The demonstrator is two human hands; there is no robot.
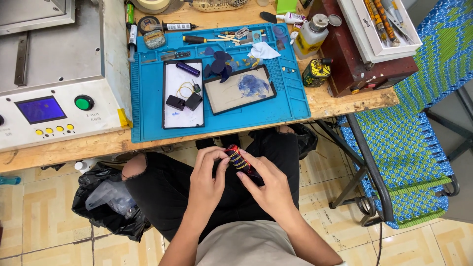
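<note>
Over my lap, both hands hold a small dark cylindrical device [239,160] with a red end and yellow and blue wire wrapped around it. My left hand [207,180] grips its left side with the thumb and fingertips on it. My right hand [268,184] supports it from the right and below. On the blue work mat [148,118] above lie a white tablet-shaped panel [183,93] carrying small dark parts and a coil of wire, and a second panel [240,89] smeared with blue.
A white machine [54,74] with a blue screen and green button stands on the wooden table at left. Bottles [310,37], a dark red box [354,54] and a tool tray sit at right. A black bag [106,197] lies on the floor. A woven chair [409,143] stands right.
</note>
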